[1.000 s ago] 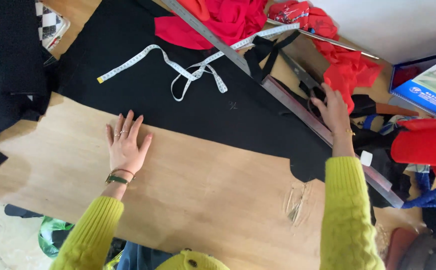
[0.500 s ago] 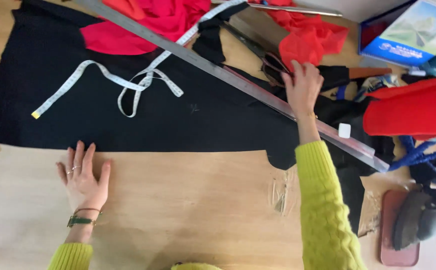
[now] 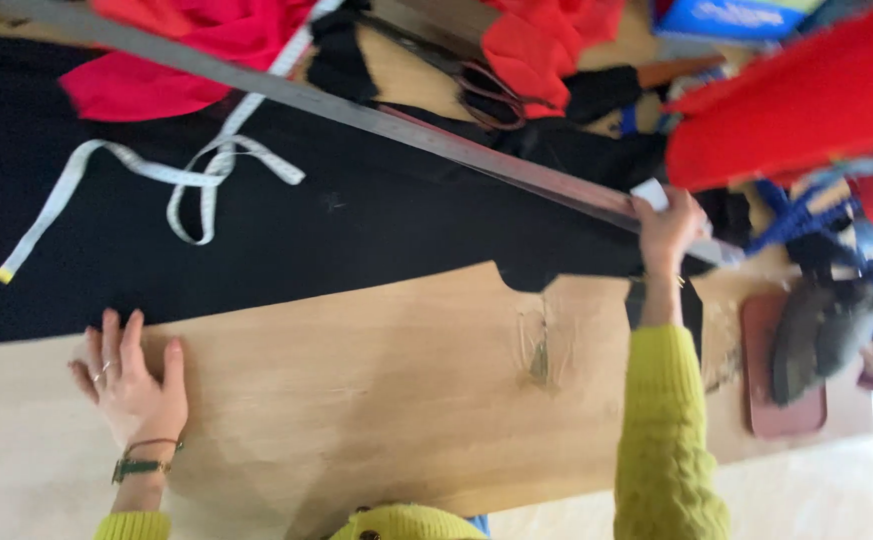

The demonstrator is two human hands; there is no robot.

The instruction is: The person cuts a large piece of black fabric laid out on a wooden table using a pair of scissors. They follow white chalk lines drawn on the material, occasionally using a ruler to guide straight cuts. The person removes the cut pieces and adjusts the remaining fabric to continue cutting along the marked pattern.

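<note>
Your left hand (image 3: 135,385) lies open and flat on the brown paper pattern (image 3: 357,390) while your right hand (image 3: 669,225) grips the long metal ruler (image 3: 377,110) just beyond the pattern's far edge.

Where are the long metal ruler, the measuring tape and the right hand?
long metal ruler (image 3: 357,105), head view, middle of its blade.
measuring tape (image 3: 192,180), head view, looped part on black fabric.
right hand (image 3: 669,228), head view, back of hand.

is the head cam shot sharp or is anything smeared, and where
Head view: motion blur smears the right side, the red fabric and blue straps most; the left hand on the brown paper and the tape measure stay fairly crisp.
</note>
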